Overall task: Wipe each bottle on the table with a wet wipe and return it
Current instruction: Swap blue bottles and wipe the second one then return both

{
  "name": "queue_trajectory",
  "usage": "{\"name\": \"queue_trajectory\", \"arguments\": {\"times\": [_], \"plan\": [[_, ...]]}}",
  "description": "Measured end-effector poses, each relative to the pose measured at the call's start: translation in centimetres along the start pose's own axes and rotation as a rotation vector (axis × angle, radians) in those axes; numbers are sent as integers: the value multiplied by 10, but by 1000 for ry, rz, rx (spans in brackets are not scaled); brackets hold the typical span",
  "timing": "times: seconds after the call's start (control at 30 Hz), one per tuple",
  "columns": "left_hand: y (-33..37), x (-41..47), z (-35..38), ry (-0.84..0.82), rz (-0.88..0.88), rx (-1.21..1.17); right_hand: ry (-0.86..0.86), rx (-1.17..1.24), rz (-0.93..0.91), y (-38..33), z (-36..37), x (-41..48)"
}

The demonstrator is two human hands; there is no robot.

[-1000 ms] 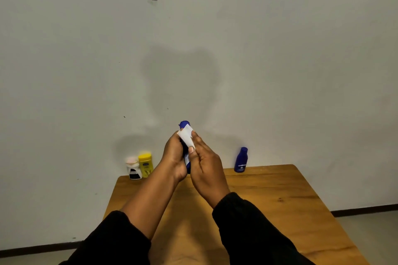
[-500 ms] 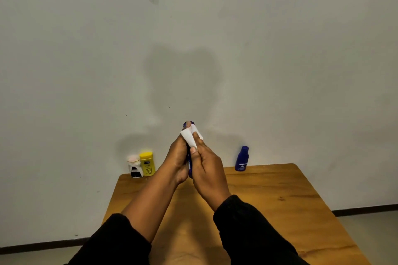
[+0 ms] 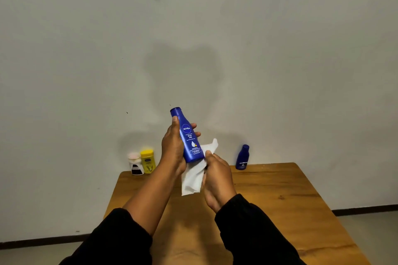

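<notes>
Head view: my left hand grips the blue bottle mid-air over the table, tilted, label showing. My right hand pinches the wet wipe at its base. Small blue bottle stands at far edge; yellow bottle and white jar at far-left corner.

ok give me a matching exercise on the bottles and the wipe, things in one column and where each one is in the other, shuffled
Things
1. large blue bottle
2. small blue bottle
3. yellow bottle
4. wet wipe

Places
A. standing at the table's back left, beside a white jar
B. held tilted in the left hand
C. pinched in the right hand, under the held bottle
D. standing alone at the table's back right

Pairs: 1-B, 2-D, 3-A, 4-C
</notes>
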State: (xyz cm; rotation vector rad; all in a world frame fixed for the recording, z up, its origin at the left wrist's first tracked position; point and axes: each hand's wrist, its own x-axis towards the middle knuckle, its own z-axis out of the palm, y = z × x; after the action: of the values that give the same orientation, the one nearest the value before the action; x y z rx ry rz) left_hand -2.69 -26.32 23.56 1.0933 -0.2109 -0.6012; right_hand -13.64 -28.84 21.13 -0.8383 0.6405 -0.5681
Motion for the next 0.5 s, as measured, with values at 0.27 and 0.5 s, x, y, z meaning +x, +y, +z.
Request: {"name": "queue_trajectory", "arguments": {"times": [0.27,0.5], "plan": [[-11,-1,-19,-91,236,378,95,295,113,-37,-6,7],[-22,-14,-20,-234,260,582,-19,-558,-517,-64,6,5]]}}
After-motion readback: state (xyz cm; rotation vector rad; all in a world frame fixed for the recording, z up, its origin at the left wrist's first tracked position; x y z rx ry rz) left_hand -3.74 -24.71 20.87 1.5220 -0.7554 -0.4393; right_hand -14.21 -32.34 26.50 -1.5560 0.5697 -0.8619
